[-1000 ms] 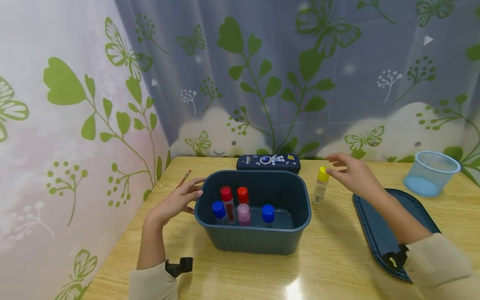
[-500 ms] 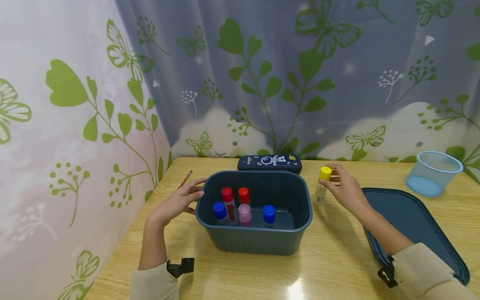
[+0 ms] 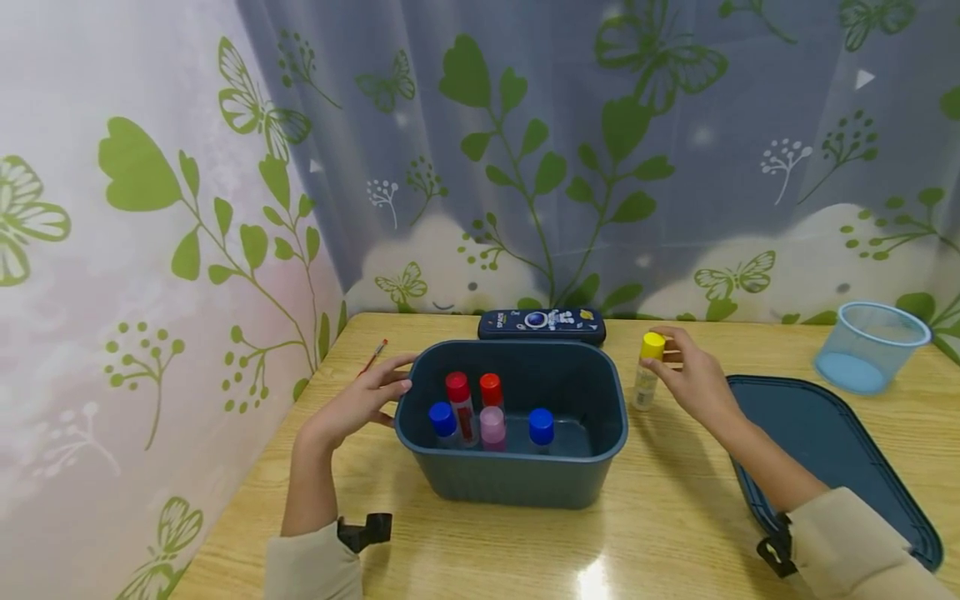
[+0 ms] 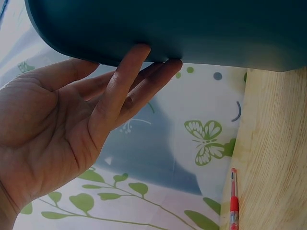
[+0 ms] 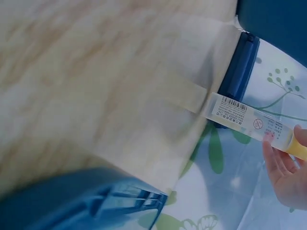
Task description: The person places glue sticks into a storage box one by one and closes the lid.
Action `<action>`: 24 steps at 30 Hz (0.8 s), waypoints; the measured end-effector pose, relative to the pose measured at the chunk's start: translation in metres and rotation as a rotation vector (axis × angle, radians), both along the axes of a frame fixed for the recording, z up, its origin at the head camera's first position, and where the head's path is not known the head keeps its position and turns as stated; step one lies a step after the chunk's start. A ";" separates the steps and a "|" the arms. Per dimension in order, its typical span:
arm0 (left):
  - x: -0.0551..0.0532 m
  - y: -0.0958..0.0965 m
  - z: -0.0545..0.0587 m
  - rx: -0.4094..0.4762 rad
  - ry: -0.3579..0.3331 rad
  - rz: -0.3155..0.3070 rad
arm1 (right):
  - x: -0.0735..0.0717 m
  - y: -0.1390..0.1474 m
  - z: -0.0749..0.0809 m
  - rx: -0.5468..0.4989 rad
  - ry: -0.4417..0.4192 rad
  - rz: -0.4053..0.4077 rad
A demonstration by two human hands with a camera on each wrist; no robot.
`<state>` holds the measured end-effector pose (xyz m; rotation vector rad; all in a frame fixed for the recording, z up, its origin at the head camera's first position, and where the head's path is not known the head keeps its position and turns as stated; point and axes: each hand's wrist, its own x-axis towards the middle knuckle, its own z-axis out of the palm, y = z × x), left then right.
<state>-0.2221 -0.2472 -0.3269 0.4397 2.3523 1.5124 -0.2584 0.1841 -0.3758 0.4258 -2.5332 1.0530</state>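
In the head view my right hand point(image 3: 697, 379) pinches the yellow cap of a clear, slim bottle point(image 3: 644, 390), upright just right of the dark blue-green bin point(image 3: 517, 482). Printing and a barcode show on the bottle point(image 5: 235, 112) in the right wrist view. My left hand point(image 3: 358, 402) rests its fingers on the bin's left side; in the left wrist view those fingers point(image 4: 122, 79) are extended against the wall. Inside the bin stand several similar bottles: a dark red-capped bottle point(image 3: 458, 386), an orange-red one point(image 3: 491, 388), a pink one point(image 3: 492, 425) and blue-capped ones point(image 3: 541, 423).
Behind the bin lies a dark space-print pencil case point(image 3: 542, 325). A red pen point(image 3: 372, 356) lies left of it. On the right, a dark lid point(image 3: 825, 450) lies flat under my right forearm, with a translucent blue cup point(image 3: 870, 350) beyond it. Patterned curtains border the table.
My right hand has come down from above the yellow-capped bottle and closed its fingers on the cap. The bottle stays in place. My left hand keeps its place on the bin.
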 end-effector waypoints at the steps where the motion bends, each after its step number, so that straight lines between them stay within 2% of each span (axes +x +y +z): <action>1: 0.000 0.000 0.000 0.002 0.000 -0.001 | 0.001 0.000 0.002 0.001 -0.003 0.003; 7: 0.000 0.002 0.001 0.011 -0.007 0.001 | 0.010 0.000 0.024 -0.009 -0.017 0.029; 15: 0.000 0.000 0.000 0.011 -0.005 0.002 | 0.023 0.001 0.061 -0.005 -0.017 0.078; 24: 0.000 0.000 -0.001 0.009 -0.007 0.003 | 0.037 -0.003 0.105 0.000 0.016 0.073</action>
